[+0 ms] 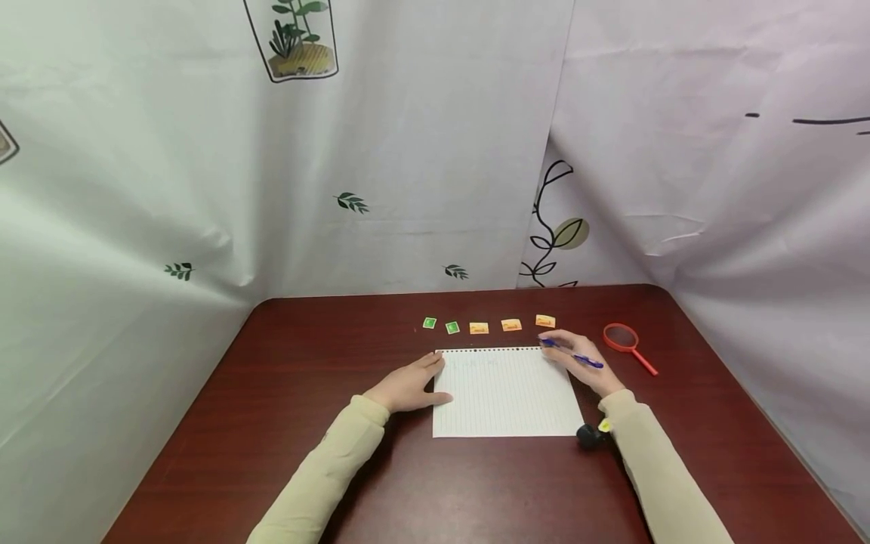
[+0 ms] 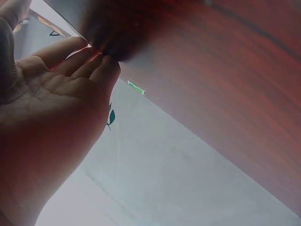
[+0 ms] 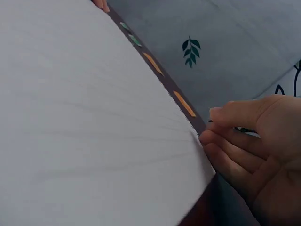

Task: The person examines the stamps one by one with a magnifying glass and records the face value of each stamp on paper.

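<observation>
A lined sheet of paper [image 1: 506,397] lies on the table, its perforated edge at the far side. Faint marks show near its far left part. My left hand [image 1: 410,384] rests at the paper's left edge, fingers extended and thumb lying on the sheet; in the left wrist view the fingertips of that hand [image 2: 61,89] meet the table side. At the far right corner my right hand [image 1: 578,359] holds a blue pen [image 1: 587,361] slantwise. The right wrist view shows this hand [image 3: 254,150] with fingers bent beside the paper [image 3: 94,117], the pen mostly hidden.
Beyond the paper stand a row of small pieces: two green ones [image 1: 452,328] and three orange ones [image 1: 511,325]. A red magnifying glass [image 1: 621,338] lies to the right. A small black object [image 1: 590,437] sits by the near right corner. Printed cloth [image 1: 435,151] hangs around the table [image 1: 306,363].
</observation>
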{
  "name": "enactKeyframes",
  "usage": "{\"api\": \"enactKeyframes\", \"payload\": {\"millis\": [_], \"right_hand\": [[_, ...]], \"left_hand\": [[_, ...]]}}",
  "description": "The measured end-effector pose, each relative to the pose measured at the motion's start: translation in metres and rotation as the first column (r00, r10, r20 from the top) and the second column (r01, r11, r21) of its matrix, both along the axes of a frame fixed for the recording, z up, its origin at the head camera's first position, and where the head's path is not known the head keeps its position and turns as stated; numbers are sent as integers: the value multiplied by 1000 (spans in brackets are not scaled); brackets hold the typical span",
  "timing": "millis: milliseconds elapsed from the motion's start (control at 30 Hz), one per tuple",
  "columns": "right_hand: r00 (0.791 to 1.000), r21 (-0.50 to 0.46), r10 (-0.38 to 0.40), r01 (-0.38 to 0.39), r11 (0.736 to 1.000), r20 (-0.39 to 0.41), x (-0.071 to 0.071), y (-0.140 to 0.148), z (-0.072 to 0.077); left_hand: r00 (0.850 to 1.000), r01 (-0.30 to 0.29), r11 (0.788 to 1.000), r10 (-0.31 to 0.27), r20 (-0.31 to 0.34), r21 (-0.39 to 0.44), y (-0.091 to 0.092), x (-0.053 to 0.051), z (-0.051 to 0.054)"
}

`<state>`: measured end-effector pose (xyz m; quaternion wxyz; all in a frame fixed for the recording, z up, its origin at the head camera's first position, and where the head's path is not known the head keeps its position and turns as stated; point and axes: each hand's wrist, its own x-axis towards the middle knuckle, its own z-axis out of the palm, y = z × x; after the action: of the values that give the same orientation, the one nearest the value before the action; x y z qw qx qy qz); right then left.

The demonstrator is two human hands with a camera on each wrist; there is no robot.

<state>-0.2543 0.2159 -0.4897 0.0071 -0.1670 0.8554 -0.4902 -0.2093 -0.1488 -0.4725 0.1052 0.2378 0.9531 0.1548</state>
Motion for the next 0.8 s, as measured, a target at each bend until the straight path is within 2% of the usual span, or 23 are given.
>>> {"api": "enactKeyframes", "payload": {"millis": [67, 167, 300, 467, 600, 700, 800], "right_hand": [[996, 92, 1, 8, 996, -94, 3, 6, 2], [983, 200, 1, 36, 979, -182, 6, 12, 4], [980, 234, -7, 55, 971, -200, 10, 20, 3], [979, 239, 16, 34, 970, -204, 15, 31, 0], [948, 307, 55, 46, 950, -312, 17, 36, 1], [929, 364, 69, 74, 929, -364, 18, 38, 1], [927, 389, 78, 77, 918, -368, 19, 40, 0]], "left_hand": [[1000, 3, 1000, -3, 1, 1, 0, 0, 1], [1000, 8, 1000, -8, -1, 7, -1, -1, 0], [1000, 13, 1000, -13, -3, 10, -1, -2, -2], [1000, 24, 1000, -24, 0, 2, 0, -1, -3], [1000, 30, 1000, -30, -5, 9, -1, -1, -3], [1000, 27, 1000, -27, -7, 13, -1, -2, -3], [1000, 23, 1000, -23, -2, 11, -2, -3, -3]]}}
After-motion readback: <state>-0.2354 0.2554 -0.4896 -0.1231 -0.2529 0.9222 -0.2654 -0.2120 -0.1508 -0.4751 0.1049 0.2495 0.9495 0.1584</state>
